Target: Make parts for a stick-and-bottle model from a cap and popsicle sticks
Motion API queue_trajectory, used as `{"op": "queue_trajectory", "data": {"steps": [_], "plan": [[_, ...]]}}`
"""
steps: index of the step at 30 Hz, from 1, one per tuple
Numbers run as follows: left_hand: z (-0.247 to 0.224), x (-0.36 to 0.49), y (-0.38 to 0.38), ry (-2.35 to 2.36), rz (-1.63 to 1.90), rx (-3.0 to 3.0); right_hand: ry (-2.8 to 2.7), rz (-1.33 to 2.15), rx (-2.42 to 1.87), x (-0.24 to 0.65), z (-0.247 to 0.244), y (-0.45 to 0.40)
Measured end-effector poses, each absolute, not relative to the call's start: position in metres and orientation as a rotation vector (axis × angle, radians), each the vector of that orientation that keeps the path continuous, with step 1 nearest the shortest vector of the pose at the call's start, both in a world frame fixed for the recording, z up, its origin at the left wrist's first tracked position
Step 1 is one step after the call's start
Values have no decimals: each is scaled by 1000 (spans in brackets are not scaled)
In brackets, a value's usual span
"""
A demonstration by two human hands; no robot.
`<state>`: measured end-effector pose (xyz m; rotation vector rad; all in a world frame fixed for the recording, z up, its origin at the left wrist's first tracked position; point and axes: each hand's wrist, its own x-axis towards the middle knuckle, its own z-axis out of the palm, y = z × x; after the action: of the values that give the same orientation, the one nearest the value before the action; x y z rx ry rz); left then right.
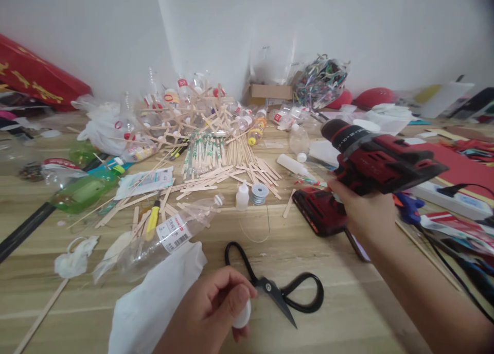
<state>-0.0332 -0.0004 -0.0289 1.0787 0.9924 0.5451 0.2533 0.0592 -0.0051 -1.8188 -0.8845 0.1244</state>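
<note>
My right hand (365, 210) is wrapped round the handle of a red and black cordless drill (370, 156), whose chuck points away to the upper left. The drill's battery base (318, 212) is at or just above the table. Low in the middle, my left hand (216, 310) pinches a small white round cap (243, 315). Black-handled scissors (269, 287) lie partly open just right of that hand. A clear labelled bottle (173, 235) lies on its side beyond it, beside a white tissue (154, 302).
Wooden sticks (208, 184), a small white bottle (242, 196) and a wire spool (259, 193) occupy the middle. A green bottle (87, 192) lies left. Plastic bottles and a cardboard box (270, 91) stand by the wall. A power strip (451, 199) and tools lie right.
</note>
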Motion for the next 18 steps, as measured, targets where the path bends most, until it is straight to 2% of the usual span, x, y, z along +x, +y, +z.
{"op": "queue_trajectory", "data": {"steps": [12, 18], "plan": [[-58, -79, -1, 1479, 542, 1385, -844, 167, -1808, 270, 0, 105], [-55, -90, -2, 1519, 528, 1367, -893, 108, -2027, 268, 6, 90]]}}
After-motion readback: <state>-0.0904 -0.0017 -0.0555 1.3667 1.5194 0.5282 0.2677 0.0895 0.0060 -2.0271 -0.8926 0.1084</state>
